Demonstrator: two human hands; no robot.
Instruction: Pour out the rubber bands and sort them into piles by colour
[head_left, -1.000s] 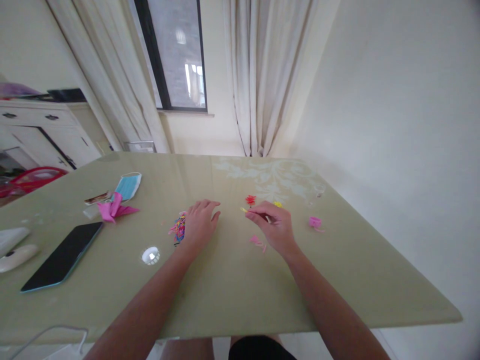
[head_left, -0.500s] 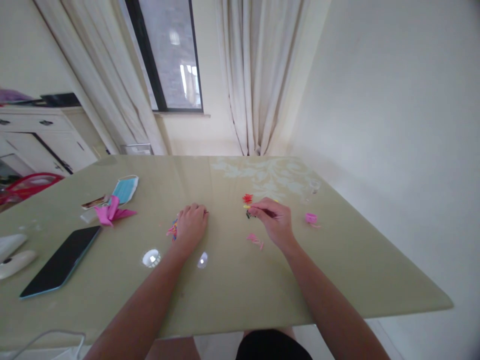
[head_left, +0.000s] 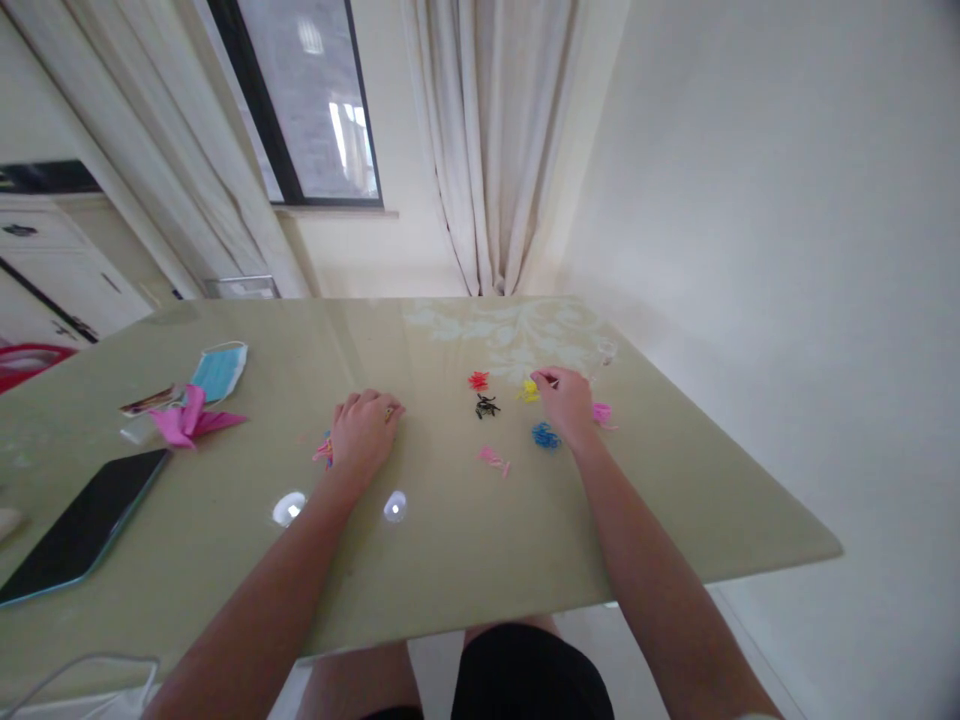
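My left hand [head_left: 365, 432] rests on the table over a mixed heap of small coloured pieces [head_left: 324, 450], covering most of it. Its fingers are curled, and a tiny bit of something shows by the thumb, too small to name. At the yellow pile [head_left: 529, 391] my right hand [head_left: 566, 402] is closed in a pinch; whether a piece is between the fingertips cannot be seen. Around it lie sorted piles of thin pieces: red [head_left: 478, 381], black [head_left: 487, 405], blue [head_left: 545, 436], light pink [head_left: 495, 460] and bright pink [head_left: 602, 414], the last partly behind my right wrist.
On the left lie a blue face mask [head_left: 219, 373], a pink folded paper shape [head_left: 193, 418] and a dark-screened phone or tablet [head_left: 82, 525]. A small clear container [head_left: 606, 351] stands at the far right, near the wall. A white cable [head_left: 112, 660] crosses the near left corner.
My right hand has moved right and away from me, from beside the black pile to the yellow one, uncovering the blue pile. My left hand stays on the mixed heap. The view has shifted right.
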